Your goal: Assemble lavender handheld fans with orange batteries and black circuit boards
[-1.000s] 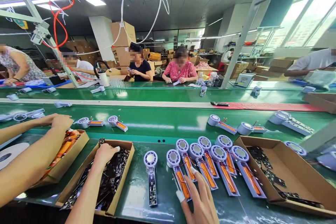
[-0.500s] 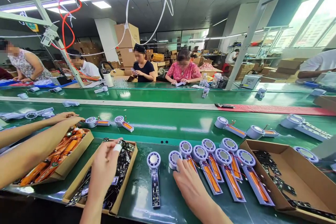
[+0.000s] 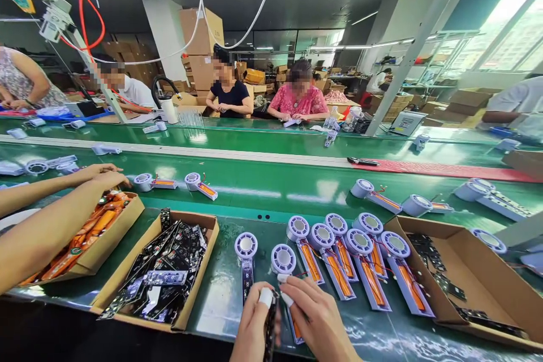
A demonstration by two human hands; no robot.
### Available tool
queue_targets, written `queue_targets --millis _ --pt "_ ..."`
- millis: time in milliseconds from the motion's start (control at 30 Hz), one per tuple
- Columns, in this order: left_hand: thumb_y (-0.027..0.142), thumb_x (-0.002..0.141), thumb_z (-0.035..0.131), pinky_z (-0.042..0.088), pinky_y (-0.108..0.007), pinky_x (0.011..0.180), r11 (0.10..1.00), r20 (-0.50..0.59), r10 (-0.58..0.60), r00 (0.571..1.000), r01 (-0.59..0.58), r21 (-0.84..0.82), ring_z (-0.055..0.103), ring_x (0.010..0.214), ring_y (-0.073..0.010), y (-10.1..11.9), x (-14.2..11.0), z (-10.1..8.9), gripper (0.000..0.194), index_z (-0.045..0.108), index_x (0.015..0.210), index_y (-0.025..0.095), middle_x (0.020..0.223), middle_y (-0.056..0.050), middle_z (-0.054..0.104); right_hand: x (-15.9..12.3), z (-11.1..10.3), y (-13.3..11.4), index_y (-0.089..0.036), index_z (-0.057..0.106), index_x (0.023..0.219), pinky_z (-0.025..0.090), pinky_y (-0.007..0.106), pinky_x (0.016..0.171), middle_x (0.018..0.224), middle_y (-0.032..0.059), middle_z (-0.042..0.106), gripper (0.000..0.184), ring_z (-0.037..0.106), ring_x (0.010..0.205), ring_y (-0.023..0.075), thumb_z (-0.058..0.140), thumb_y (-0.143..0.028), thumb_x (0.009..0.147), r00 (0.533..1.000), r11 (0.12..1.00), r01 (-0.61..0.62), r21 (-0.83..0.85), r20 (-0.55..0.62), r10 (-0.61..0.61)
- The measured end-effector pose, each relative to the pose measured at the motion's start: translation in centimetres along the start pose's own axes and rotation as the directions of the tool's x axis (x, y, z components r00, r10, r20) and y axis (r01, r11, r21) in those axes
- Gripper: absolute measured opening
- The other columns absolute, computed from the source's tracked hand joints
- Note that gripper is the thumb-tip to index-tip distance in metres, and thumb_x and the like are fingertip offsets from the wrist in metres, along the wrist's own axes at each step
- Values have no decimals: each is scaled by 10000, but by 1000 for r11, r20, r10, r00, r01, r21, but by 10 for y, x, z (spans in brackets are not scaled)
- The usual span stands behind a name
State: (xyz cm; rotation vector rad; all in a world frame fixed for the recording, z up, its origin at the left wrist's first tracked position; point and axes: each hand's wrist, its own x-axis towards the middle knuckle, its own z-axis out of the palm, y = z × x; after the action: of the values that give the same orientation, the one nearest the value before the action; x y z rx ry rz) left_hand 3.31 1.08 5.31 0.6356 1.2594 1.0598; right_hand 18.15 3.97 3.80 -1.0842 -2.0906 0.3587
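My left hand (image 3: 253, 325) is closed on a narrow black circuit board (image 3: 270, 331), held upright near the front edge; a white cover is on the thumb. Beside it, my right hand (image 3: 318, 317) has its fingers bent together, with white-covered tips, over the handle of a lilac handheld fan (image 3: 283, 260). Whatever is between these fingertips is hidden. An orange strip shows in that handle below the fingers. Left of it lies another lilac fan (image 3: 246, 245) with a black board in its handle, partly covered by my left hand.
A cardboard box (image 3: 186, 317) of black boards stands at left, beside a box (image 3: 99, 260) of orange parts, where a co-worker's arms (image 3: 55, 226) reach. Several open fans (image 3: 371, 274) lie at right, before another box (image 3: 479, 249). More fans lie on the green belt (image 3: 271, 181).
My left hand has come out of the box of boards, moving right with a circuit board. My right hand has moved down along the fan handle. The view has shifted slightly.
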Motion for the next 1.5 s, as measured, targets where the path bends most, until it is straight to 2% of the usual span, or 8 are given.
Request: queue_targets --millis 167,267,433,567,867,1067,1300,1500 --pt "434 864 486 451 -365 910 851 -92 362 928 -288 440 630 1012 -253 5 -1 -19 335 629 1083 225 1077 -69 698 4 -2 -7 -249 637 1086 537 309 866 1068 35 737 314 706 942 185 442 -75 912 993 996 -62 71 101 55" --pt "364 887 419 355 -408 1066 810 -56 396 917 -319 493 557 1215 -263 7 -4 -20 381 642 1165 231 1259 -74 663 5 0 -9 -273 630 1109 540 269 814 1053 17 730 329 702 927 169 431 -85 927 984 981 -137 136 137 118" --pt "463 780 659 496 -297 718 967 -51 114 992 -99 233 639 840 -218 8 3 -12 326 652 970 198 851 -40 694 6 2 -12 -264 631 1089 531 266 762 1008 35 716 293 689 884 179 415 -117 957 986 975 -120 186 138 95" --pt "623 723 686 239 -193 418 989 17 -32 999 29 142 309 430 -71 9 13 -10 467 566 811 181 479 107 355 5 4 -12 -251 644 1076 529 279 737 975 52 716 255 682 845 195 446 -141 961 987 978 -121 170 128 100" --pt "594 700 720 115 -191 432 995 109 -3 994 -8 97 158 432 -40 13 19 -16 458 569 764 166 477 137 233 1 -2 -9 -275 532 1301 536 284 800 1101 35 694 515 671 929 190 493 -39 844 960 958 -238 161 187 207" --pt "460 707 754 388 -209 573 970 5 192 981 -190 150 534 671 -128 13 11 -16 374 638 943 194 838 -5 648 3 -3 -14 -262 586 1188 519 278 832 1107 56 647 386 637 974 184 420 -49 912 984 973 -134 188 140 108" --pt "498 731 688 211 -182 411 991 -24 108 994 -106 82 261 413 -14 8 13 -14 500 549 1081 170 816 11 626 2 2 -14 -259 616 1137 512 260 765 994 50 596 353 623 854 168 386 -73 943 982 967 -153 204 137 126" --pt "493 750 655 335 -202 461 984 -72 55 996 -42 173 456 497 -88 5 8 -21 389 636 1008 202 768 7 644 -1 5 -14 -263 614 1104 515 270 735 991 52 610 313 625 844 177 400 -89 956 991 979 -131 154 58 123"
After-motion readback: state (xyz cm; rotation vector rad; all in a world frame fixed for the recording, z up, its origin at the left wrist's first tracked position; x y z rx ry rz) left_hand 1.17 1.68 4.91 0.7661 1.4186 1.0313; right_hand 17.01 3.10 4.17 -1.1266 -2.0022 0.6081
